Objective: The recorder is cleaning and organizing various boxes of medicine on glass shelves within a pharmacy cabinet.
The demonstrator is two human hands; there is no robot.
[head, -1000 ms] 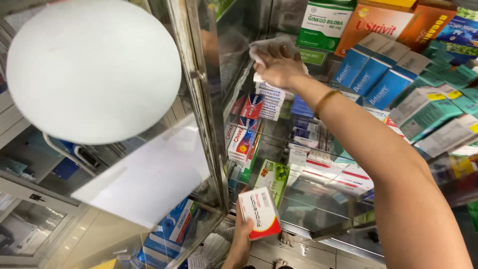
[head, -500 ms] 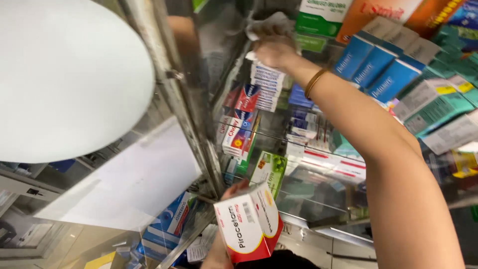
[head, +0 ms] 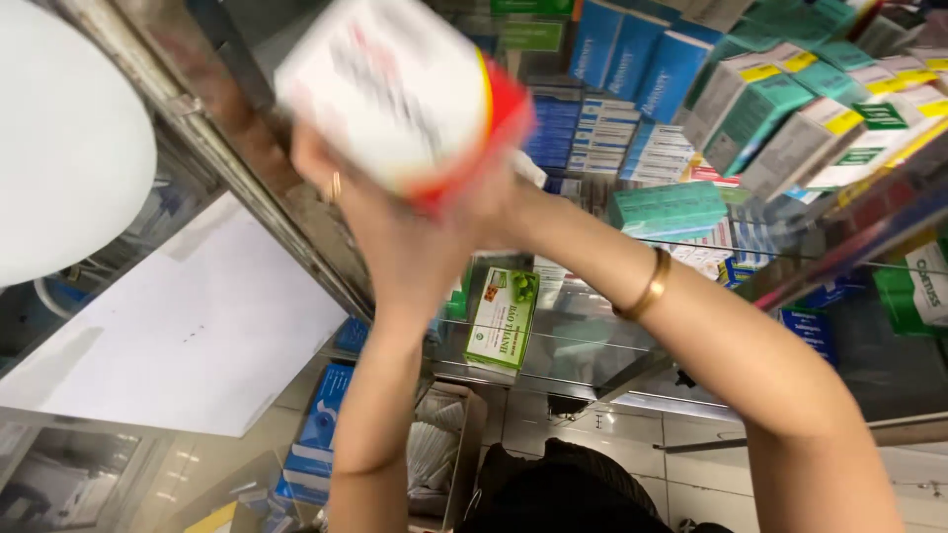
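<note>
Both hands are raised before the glass shelves: the left hand [head: 395, 227] grips a blurred white and red box [head: 405, 94] from below, and the right hand [head: 499, 202] presses against the box's right side, though its fingers are hidden behind it. The box blocks the shelf behind it. To the right stand blue boxes [head: 632, 59] and teal boxes [head: 780, 109]; a green and white box [head: 504, 318] lies on the glass shelf [head: 583, 345] lower down, and a white sheet [head: 188, 326] hangs at the left.

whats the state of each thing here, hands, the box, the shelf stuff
left hand: raised, gripping the box from below
right hand: raised, touching the box
white and red box: held up, tilted, blurred
green and white box: on the glass shelf, leaning
blue boxes: in a row
bracelet: on the right wrist
ring: on a left finger
</note>
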